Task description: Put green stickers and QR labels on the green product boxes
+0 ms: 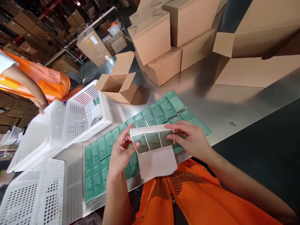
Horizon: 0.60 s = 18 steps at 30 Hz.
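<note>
Print on green boxes [150, 117] — seemingly text, too small — unreadable.

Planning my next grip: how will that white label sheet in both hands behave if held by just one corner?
The label sheet looks thin and probably floppy: its free lower edge already curls below the left hand and right hand. It is likely very light. Three labels remain at its top, so that end may droop first.

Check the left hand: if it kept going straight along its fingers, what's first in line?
The left hand points up and right, fingers on the label sheet it holds with the right hand. Past the sheet, probably the row of green boxes; depth is unclear.
</note>
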Each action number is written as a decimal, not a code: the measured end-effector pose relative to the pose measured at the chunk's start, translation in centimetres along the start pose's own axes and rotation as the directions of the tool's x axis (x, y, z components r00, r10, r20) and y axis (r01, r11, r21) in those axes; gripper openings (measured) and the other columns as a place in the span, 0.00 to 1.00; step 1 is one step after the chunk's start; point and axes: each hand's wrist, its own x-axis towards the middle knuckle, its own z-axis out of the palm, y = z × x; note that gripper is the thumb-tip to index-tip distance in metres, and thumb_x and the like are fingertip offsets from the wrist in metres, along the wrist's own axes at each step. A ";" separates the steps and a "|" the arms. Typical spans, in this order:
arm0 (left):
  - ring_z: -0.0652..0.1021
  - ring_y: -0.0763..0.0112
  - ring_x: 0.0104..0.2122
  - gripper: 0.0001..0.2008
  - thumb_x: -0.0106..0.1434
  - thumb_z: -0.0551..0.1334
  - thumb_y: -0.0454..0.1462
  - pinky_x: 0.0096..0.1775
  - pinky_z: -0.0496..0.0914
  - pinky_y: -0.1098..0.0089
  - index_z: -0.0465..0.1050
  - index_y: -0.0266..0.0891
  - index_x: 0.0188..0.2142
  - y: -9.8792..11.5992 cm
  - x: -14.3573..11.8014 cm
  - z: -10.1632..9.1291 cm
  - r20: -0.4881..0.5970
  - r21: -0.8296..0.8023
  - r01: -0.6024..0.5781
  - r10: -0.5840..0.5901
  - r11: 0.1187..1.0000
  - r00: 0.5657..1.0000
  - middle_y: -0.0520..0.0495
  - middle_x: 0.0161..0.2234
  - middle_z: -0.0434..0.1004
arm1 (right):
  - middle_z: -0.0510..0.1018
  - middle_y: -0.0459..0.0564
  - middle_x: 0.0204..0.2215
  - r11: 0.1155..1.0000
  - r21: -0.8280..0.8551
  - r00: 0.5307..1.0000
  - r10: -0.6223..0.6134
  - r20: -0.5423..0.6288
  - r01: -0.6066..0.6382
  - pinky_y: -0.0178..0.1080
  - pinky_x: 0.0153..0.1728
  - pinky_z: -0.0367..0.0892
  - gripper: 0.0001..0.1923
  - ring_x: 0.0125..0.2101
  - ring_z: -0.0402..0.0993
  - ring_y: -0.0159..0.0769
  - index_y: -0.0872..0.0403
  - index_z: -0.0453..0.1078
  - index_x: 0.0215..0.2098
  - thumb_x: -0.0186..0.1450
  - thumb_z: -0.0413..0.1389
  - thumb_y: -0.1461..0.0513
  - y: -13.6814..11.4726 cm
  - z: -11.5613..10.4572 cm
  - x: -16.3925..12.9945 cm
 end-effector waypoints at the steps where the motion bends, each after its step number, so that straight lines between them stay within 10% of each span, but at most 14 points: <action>1: 0.72 0.71 0.30 0.21 0.52 0.75 0.38 0.37 0.69 0.70 0.79 0.44 0.46 0.1 0.0 -0.1 -0.003 0.052 -0.026 0.026 0.998 1.000 0.54 0.27 0.71 | 0.75 0.48 0.35 1.000 -0.011 1.000 -0.004 -0.029 0.004 0.37 0.30 0.76 0.08 0.31 0.75 0.33 0.46 0.81 0.41 0.63 0.64 0.60 -0.1 -0.1 0.0; 3: 0.71 0.72 0.29 0.08 0.54 0.74 0.38 0.35 0.66 0.71 0.78 0.42 0.31 0.4 0.0 -0.3 -0.007 0.146 -0.090 0.091 0.985 0.996 0.54 0.26 0.70 | 0.74 0.49 0.37 1.000 -0.001 0.997 0.009 -0.080 -0.009 0.36 0.27 0.75 0.05 0.29 0.75 0.32 0.47 0.81 0.36 0.62 0.64 0.59 -0.5 -0.4 0.0; 9: 0.74 0.68 0.38 0.12 0.60 0.70 0.39 0.38 0.66 0.69 0.74 0.41 0.22 1.1 0.1 0.4 0.004 0.322 -0.326 0.343 0.889 0.939 0.49 0.35 0.74 | 0.78 0.45 0.28 0.980 0.144 0.989 0.143 -0.030 -0.138 0.35 0.24 0.73 0.08 0.22 0.73 0.30 0.49 0.79 0.39 0.63 0.64 0.56 -1.3 -1.1 0.1; 18: 0.66 0.74 0.25 0.11 0.50 0.76 0.44 0.28 0.62 0.72 0.81 0.41 0.28 0.4 0.9 2.7 -0.232 0.125 -0.121 0.148 0.985 0.962 0.54 0.22 0.69 | 0.79 0.44 0.26 0.992 -0.122 0.989 -0.024 -0.145 0.006 0.37 0.32 0.70 0.06 0.26 0.73 0.33 0.49 0.71 0.35 0.67 0.59 0.56 -0.4 -1.8 -1.0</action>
